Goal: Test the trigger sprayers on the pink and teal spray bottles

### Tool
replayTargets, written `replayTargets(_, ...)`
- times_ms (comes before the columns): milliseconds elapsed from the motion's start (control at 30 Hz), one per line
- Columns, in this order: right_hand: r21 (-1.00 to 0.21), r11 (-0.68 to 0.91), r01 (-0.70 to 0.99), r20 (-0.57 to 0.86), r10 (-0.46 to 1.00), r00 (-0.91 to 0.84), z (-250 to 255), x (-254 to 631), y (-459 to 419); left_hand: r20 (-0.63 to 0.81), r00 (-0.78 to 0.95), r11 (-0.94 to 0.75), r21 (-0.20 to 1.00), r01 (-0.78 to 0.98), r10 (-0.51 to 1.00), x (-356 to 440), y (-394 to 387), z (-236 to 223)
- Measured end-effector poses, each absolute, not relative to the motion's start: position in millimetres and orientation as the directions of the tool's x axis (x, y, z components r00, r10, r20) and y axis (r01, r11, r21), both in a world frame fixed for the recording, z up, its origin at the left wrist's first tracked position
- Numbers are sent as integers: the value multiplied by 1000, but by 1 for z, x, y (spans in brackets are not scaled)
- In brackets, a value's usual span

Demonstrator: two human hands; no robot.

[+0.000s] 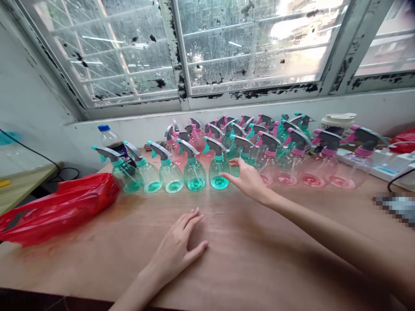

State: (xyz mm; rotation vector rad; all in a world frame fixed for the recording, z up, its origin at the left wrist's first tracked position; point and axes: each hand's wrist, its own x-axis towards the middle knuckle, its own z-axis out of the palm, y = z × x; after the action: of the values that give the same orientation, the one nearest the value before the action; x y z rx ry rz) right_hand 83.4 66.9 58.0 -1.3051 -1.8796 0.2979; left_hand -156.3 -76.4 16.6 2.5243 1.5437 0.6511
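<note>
Across the desk (227, 268), spray bottles stood upright in rows below the window (259, 47), with green ones to the left of the front row and pink-trimmed bottles (319, 168) to the right. The right hand (251, 179) reached to the front row, its thumb and index finger parted beside a green spray bottle (220, 179) holding a little green liquid; whether they touched it could not be told. The left hand (177, 244) was palm down at the desk, fingers (193, 218) loosely spread, thumb held wide, gripping nothing. A crumpled red bag (81, 201) lay at the left.
</note>
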Motion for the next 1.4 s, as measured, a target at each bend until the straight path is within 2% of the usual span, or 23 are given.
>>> replayTargets(500,-497,341,798,389,910,-146,63,56,82,335,319,-434,367,823,887,-152,-74,20)
replayTargets(800,-369,438,820,392,873,-290,67,85,22,308,181,-329,543,773,934,-114,-55,29)
replayTargets(1000,-303,522,797,409,827,-386,64,128,-23,253,325,-409,656,635,911,-66,-47,34)
replayTargets(1067,-336,572,748,449,796,-406,65,149,-29,239,369,-426,680,597,898,-50,-49,35)
replayTargets(1133,-421,604,677,478,782,-400,67,171,-29,224,408,-442,678,587,885,-36,-50,36)
replayTargets(1300,-720,633,286,460,743,-487,75,206,-17,205,530,-506,690,518,823,-11,-44,35)
replayTargets(1400,-790,593,156,465,746,-477,78,209,-11,203,590,-544,685,485,782,1,-35,33)
